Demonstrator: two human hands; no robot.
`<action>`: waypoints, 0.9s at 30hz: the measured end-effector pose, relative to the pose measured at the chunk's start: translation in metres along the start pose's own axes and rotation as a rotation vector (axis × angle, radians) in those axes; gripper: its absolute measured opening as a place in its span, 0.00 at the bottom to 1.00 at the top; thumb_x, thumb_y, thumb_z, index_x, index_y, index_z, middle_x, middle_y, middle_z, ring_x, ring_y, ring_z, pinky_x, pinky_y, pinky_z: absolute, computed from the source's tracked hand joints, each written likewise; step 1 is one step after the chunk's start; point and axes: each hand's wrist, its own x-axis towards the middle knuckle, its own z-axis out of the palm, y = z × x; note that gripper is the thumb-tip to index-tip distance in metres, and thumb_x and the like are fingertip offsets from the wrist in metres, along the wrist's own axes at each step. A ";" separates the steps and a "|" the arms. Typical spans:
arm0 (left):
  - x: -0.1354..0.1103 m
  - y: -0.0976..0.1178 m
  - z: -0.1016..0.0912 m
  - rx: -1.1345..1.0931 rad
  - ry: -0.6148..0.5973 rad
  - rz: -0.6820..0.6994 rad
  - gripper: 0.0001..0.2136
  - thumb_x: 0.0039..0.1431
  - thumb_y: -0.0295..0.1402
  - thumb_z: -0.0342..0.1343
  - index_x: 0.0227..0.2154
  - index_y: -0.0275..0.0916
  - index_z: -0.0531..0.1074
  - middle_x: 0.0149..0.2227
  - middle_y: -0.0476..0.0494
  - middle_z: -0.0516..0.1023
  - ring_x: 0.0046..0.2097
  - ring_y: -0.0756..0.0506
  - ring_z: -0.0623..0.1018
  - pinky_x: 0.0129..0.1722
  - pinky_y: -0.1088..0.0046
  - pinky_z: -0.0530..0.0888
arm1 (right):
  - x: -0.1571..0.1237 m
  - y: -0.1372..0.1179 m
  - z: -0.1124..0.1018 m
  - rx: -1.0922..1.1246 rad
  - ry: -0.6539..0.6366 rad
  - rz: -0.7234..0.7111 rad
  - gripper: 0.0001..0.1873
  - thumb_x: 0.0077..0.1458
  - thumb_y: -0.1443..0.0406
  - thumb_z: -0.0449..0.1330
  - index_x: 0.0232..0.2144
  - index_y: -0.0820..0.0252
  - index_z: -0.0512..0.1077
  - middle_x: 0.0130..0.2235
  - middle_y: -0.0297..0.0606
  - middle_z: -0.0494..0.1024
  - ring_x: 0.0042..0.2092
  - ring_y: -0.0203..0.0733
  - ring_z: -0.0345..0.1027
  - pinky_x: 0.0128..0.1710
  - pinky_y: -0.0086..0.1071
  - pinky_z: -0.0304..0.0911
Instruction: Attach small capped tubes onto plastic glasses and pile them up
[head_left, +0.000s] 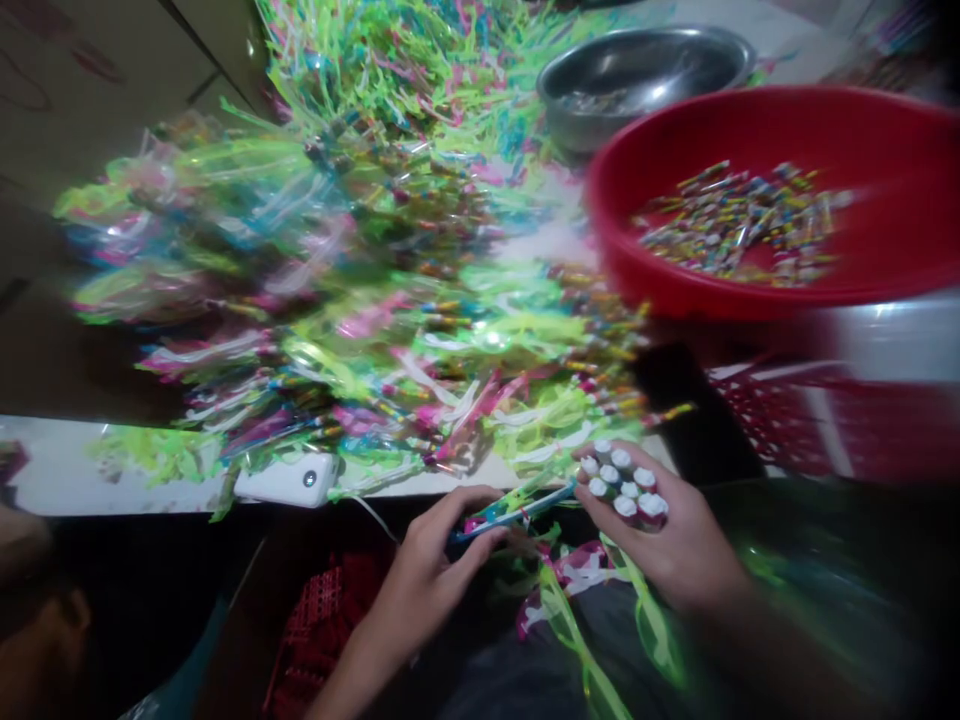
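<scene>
In my right hand (667,540) is a bunch of small tubes (624,478), their white crimped ends facing up. The fingers wrap round the bunch. My left hand (454,555) pinches coloured plastic strips (517,512), blue, green and pink, which stretch across toward the right hand. More strips (566,610), yellow-green, pink and white, hang below both hands over the lap. Whether these hanging strips are joined to the tubes I cannot tell. Just beyond the hands, a big pile of similar strips with striped tubes (450,340) covers the table.
A red basin (885,200) holding loose striped tubes stands at the right, before a metal bowl (570,125). A white power bank or phone-like device (289,480) with a cable lies at the table's front edge. Red perforated baskets (795,420) are below. Part of another person (37,600) shows at the left.
</scene>
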 end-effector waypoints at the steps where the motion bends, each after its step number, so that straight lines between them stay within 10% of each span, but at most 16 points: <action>1: 0.001 0.000 0.000 0.000 0.016 0.024 0.11 0.73 0.35 0.61 0.56 0.51 0.76 0.52 0.51 0.84 0.53 0.48 0.82 0.54 0.77 0.74 | 0.001 0.000 0.000 0.002 0.000 -0.004 0.22 0.53 0.54 0.73 0.48 0.56 0.79 0.48 0.42 0.87 0.46 0.48 0.84 0.47 0.32 0.78; 14: 0.015 0.010 0.005 -0.069 -0.087 0.134 0.16 0.76 0.32 0.57 0.62 0.50 0.77 0.56 0.46 0.85 0.58 0.45 0.81 0.61 0.69 0.72 | 0.006 -0.018 -0.003 0.071 0.079 -0.029 0.27 0.47 0.49 0.79 0.43 0.56 0.79 0.40 0.40 0.86 0.39 0.47 0.84 0.39 0.32 0.80; 22: 0.020 0.010 0.008 -0.078 -0.023 0.162 0.16 0.75 0.32 0.58 0.62 0.49 0.77 0.57 0.47 0.85 0.58 0.46 0.81 0.61 0.72 0.72 | 0.008 -0.022 -0.003 0.169 0.163 0.004 0.26 0.50 0.54 0.79 0.48 0.57 0.79 0.45 0.40 0.87 0.48 0.46 0.83 0.51 0.31 0.78; 27: 0.023 0.009 0.008 -0.130 0.007 0.152 0.15 0.74 0.33 0.59 0.60 0.50 0.79 0.59 0.47 0.84 0.62 0.45 0.80 0.65 0.71 0.71 | 0.019 -0.012 -0.010 0.296 0.292 -0.095 0.22 0.47 0.59 0.80 0.43 0.57 0.81 0.37 0.33 0.83 0.35 0.36 0.77 0.32 0.23 0.71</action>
